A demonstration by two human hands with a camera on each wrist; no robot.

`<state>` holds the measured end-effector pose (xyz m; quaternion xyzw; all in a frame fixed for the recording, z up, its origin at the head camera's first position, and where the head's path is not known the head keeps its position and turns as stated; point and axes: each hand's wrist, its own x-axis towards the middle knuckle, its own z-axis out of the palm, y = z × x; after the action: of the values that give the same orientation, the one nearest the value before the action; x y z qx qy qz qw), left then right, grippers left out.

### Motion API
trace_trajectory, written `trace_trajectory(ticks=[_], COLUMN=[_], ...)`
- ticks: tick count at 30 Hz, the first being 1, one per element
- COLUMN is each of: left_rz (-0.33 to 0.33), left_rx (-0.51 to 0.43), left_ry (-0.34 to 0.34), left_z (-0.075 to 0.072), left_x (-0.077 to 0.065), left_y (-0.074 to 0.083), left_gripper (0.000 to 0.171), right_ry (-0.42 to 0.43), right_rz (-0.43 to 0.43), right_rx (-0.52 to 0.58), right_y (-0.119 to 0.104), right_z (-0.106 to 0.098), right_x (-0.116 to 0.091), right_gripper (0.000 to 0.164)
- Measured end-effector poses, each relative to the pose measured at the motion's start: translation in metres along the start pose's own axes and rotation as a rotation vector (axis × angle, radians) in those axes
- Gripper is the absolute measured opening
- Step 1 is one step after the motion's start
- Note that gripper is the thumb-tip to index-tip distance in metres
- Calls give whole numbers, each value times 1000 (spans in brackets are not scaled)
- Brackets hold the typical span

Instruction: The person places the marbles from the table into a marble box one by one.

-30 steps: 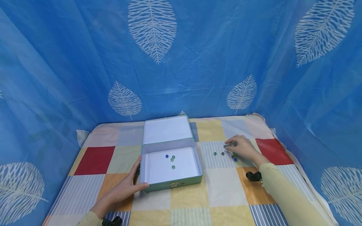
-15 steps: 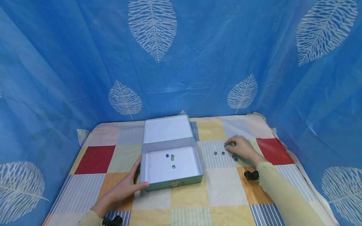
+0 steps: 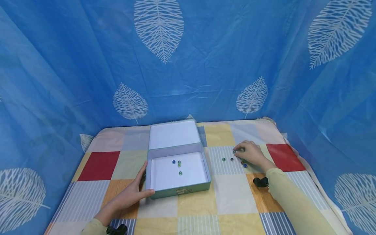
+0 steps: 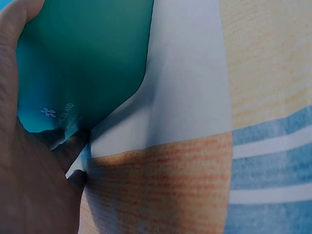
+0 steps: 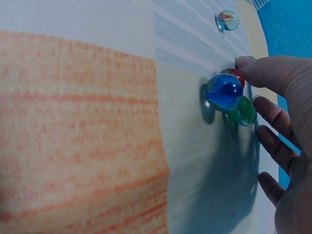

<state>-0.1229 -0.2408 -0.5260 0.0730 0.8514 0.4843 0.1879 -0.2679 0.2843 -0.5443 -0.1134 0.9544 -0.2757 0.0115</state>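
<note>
Left hand [image 3: 132, 193]: came in from the near left, low, sleeve cuff at the bottom edge. Thumb lay on the front wall by the near-left corner of the green box [image 3: 199, 187]; forefinger ran along its left side. Span wide, a broad V about the corner; touch only, no tight clasp seen. In the left wrist view the thumb reached up the teal face and the other fingers spread below, near a small white flower print.

Right hand [image 3: 253, 154]: forearm in from the near right, wrist bent slightly, palm down over the cloth [image 3: 232, 192]. Thumb and forefinger curved toward each other, narrow gap, tips on either side of a small bluish marble [image 3: 234, 151]. Could not tell whether they pinched it. Right wrist view showed the remaining fingers bent, fanned, their tips pointing down toward the cloth.

Around that hand: a blue marble [image 5: 224, 92], a red marble [image 5: 235, 76] partly behind it, and a green marble [image 5: 243, 112], bunched just beside the thumb. Two more to the left on the striped patch: a greenish marble [image 3: 224, 159] and a darker marble [image 3: 232, 159].

Box lid stood open, leaning back. Inside on the white floor: one blue ball [image 3: 174, 162], and three green balls [image 3: 180, 173], two of these close together.
</note>
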Motion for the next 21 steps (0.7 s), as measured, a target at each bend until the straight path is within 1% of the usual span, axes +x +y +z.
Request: trace_trajectory(ticks=[6,15,21], left_rz=[1,-16,-8], left_rx=[-6,-4,-7], left_ry=[1,-6,-10], left_z=[-1,-2,-3], left_x=[1,1,2], left_y=[0,0,0], left_gripper=[110,110,110], right_ry=[0,1,1], right_rz=[-1,-1,8], right_rx=[4,12,3], right_y=[0,0,0], right_z=[-1,-2,-1], right_x=[0,-1,0], right_gripper=[18,16,15])
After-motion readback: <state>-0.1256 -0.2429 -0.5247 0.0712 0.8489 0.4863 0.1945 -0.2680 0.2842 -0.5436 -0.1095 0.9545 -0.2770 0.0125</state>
